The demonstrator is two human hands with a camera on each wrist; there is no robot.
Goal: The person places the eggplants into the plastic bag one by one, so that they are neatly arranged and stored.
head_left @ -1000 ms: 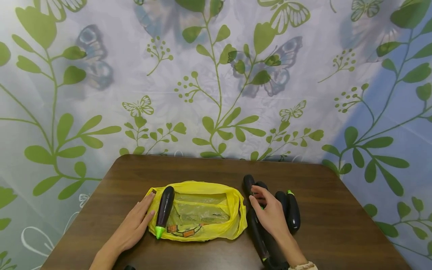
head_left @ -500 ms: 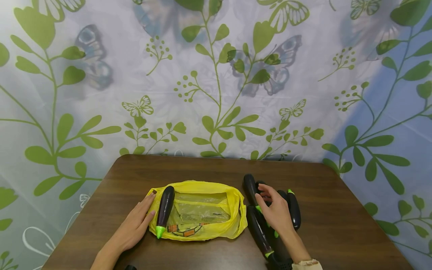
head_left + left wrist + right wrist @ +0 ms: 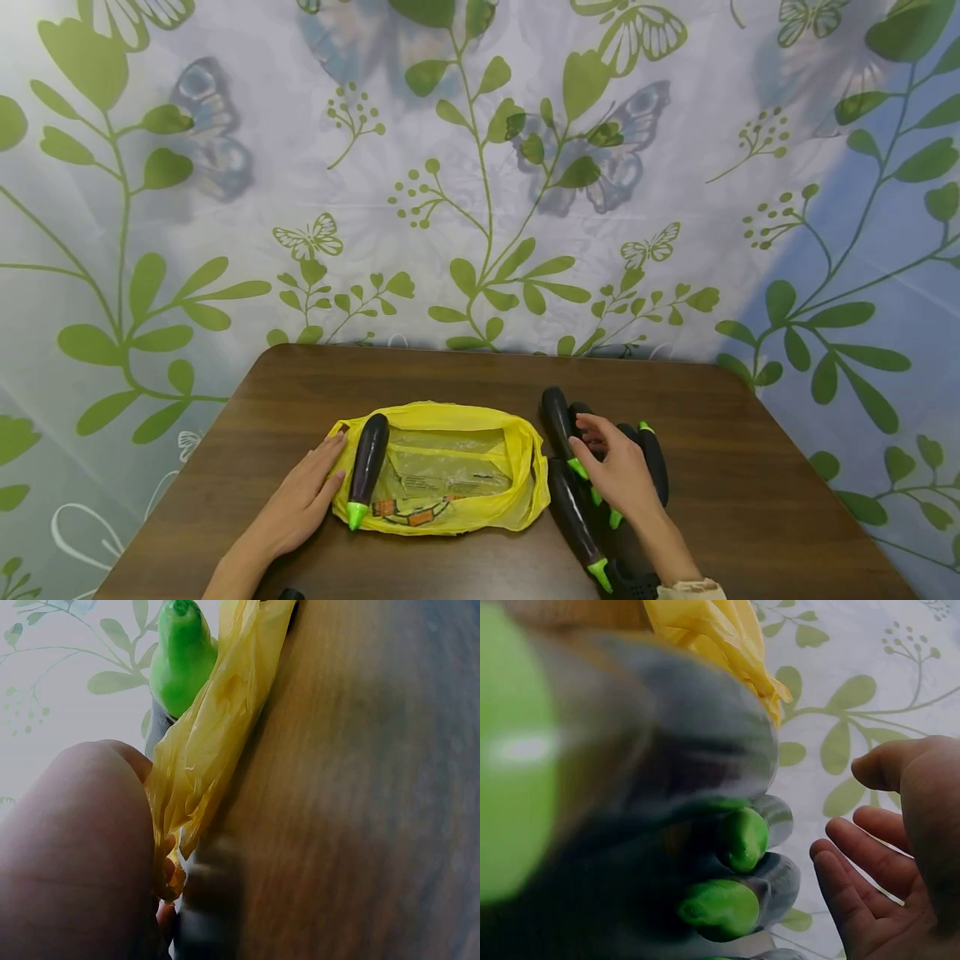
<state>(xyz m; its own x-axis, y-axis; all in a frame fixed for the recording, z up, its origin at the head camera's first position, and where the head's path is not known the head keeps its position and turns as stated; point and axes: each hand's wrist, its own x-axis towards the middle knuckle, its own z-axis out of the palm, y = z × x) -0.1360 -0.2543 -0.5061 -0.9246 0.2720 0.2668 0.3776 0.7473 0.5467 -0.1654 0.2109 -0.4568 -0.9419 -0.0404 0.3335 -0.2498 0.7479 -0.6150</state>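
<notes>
Thin, crinkly yellow plastic bag (image 3: 531, 479) on table, approx. oval, its mouth facing up. A glossy dark-purple eggplant (image 3: 367, 462), smooth & club-shaped w/ bright green cap, lies across bag's L end. L hand (image 3: 298, 502) lies w/ fingers nearly straight on bag's L edge, not grasping. R hand (image 3: 621, 477) is released: fingers relaxed, slightly bent, thumb apart, just above a group of similar eggplants (image 3: 573, 510) to R of bag. Table (image 3: 757, 500): brown wood grain, rounded corners. Behind: pale backdrop (image 3: 420, 292) w/ green leaves, butterflies.
</notes>
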